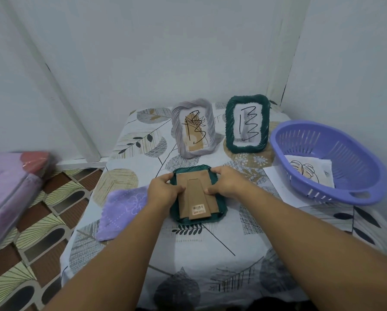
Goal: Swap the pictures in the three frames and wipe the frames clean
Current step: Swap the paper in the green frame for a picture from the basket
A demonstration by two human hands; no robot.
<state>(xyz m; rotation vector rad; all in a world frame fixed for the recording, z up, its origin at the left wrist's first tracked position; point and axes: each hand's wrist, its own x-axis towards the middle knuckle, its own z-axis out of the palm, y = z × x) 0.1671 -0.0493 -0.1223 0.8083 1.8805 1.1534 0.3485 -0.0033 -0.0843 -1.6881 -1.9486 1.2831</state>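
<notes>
Left hand and right hand grip face-down green frame between them on tabletop, thumbs on cardboard backing. Advice: steady frame, slide backing out evenly, no bending.

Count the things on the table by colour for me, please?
Green: 2, the standing green frame and the face-down green frame.
Purple: 2, the cloth and the basket.
Pale grey: 1, the grey frame.
Total: 5

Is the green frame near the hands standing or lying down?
Lying face down. The green frame is flat on the table, brown back and stand facing up.
</notes>
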